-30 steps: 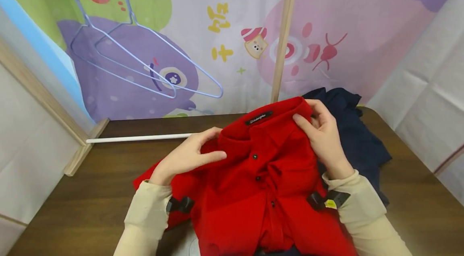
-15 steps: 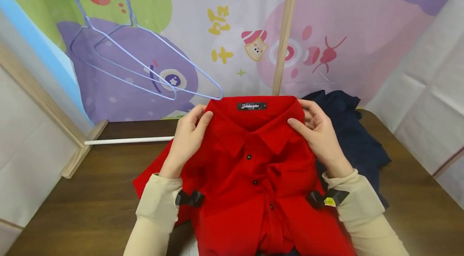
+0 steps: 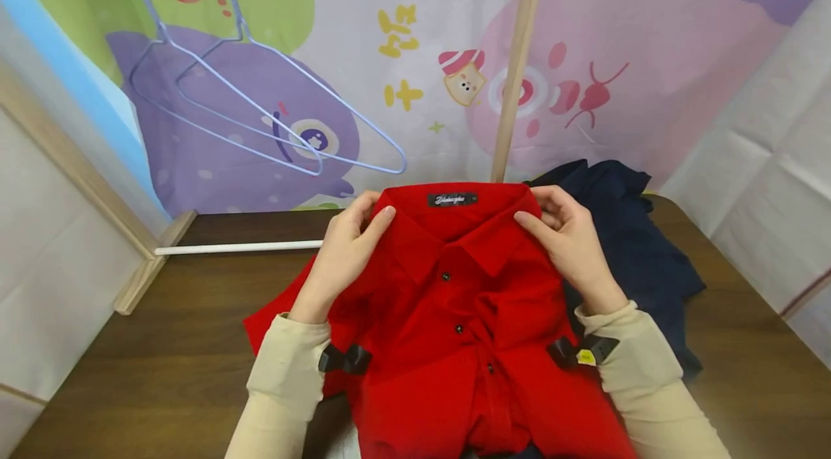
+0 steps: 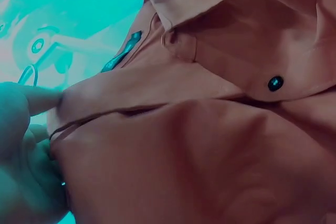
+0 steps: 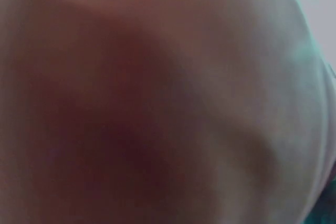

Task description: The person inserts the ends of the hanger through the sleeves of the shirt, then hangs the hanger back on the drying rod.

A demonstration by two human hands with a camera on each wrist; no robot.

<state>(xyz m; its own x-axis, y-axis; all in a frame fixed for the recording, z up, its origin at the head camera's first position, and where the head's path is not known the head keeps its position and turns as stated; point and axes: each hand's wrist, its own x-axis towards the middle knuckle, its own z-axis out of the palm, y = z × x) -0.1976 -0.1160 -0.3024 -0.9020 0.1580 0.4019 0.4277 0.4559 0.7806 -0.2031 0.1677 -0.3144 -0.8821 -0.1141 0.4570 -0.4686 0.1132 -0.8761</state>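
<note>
A red button-up shirt (image 3: pixel 415 315) fills the front middle of the head view, its collar raised toward the back and a black label (image 3: pixel 451 199) showing inside the neck. My left hand (image 3: pixel 344 250) pinches the left side of the collar between thumb and fingers; the left wrist view shows the thumb (image 4: pixel 44 100) pressed on the cloth. On the other side of the collar, my right hand (image 3: pixel 574 242) pinches the fabric, its fingers partly behind it. Blurred cloth covers most of the right wrist view. The shirt's lower part runs out of frame.
Pale blue hangers (image 3: pixel 260 112) hang from a rail at the upper left. A dark navy garment (image 3: pixel 636 257) lies on the brown table (image 3: pixel 162 372) at the right. A white bar (image 3: pixel 240 247) crosses behind the shirt, and a wooden post (image 3: pixel 517 62) stands at the back.
One second ago my left hand was loose beside the collar with thumb extended; it has since pinched the collar's left side. The collar, tilted before, is now level and spread, with its label facing forward.
</note>
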